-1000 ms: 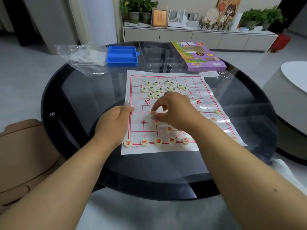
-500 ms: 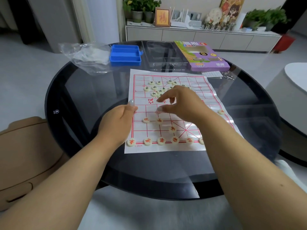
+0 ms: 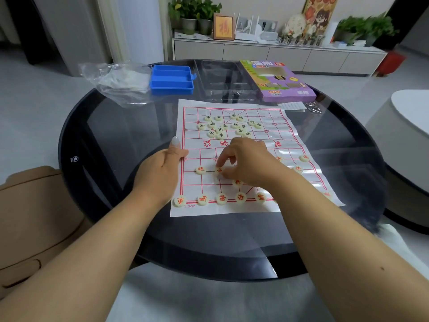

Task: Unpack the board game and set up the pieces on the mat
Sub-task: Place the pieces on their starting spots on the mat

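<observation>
A white paper mat [image 3: 290, 138] with a red grid lies on the dark glass table [image 3: 111, 135]. Cream round pieces with red characters line its near edge, such as the corner piece [image 3: 179, 201]; another red piece [image 3: 200, 169] stands two rows up. A loose cluster of black-lettered pieces [image 3: 220, 130] sits at the far side. My right hand [image 3: 246, 163] pinches a red piece [image 3: 218, 170] against the mat, right of that one. My left hand [image 3: 160, 173] rests on the mat's left edge, fingers relaxed, thumb extended.
Behind the mat stand a blue tray [image 3: 171, 80], a clear plastic tray [image 3: 227, 82], a purple game box [image 3: 276, 82] and a crumpled plastic bag [image 3: 118, 82]. A small paper slip [image 3: 291, 105] and metal bits [image 3: 313, 107] lie by the far right corner. A tan seat [image 3: 30, 217] is left.
My right hand rose toward the middle of the mat, then came back down and now pinches a red piece in the third row. The left hand stays on the mat's edge.
</observation>
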